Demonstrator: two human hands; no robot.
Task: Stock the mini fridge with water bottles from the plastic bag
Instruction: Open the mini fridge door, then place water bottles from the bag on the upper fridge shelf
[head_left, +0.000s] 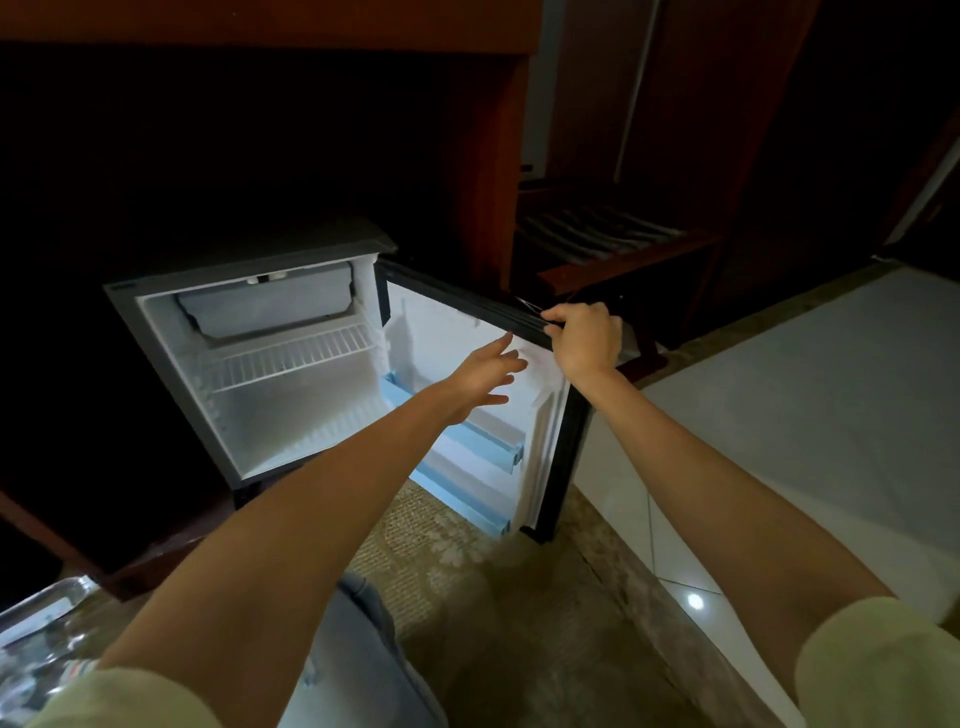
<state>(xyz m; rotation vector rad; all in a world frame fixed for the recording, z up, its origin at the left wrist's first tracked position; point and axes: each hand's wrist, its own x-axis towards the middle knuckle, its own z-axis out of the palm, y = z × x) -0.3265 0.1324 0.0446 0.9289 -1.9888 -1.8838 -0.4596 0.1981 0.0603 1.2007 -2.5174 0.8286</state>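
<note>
A: where's the mini fridge (270, 395) at?
B: straight ahead, door (441, 322) wide open. right hand (584, 340) curls over the door's top edge, left hand (483, 376) has fingers spread near the door shelves (488, 441). plastic bag (41, 618) sits bottom left.

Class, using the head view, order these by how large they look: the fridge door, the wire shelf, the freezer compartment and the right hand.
1. fridge door, clearly largest.
2. wire shelf and freezer compartment: they look about alike, so they are left unranked.
3. right hand, smallest; it grips the door's top edge.
</note>
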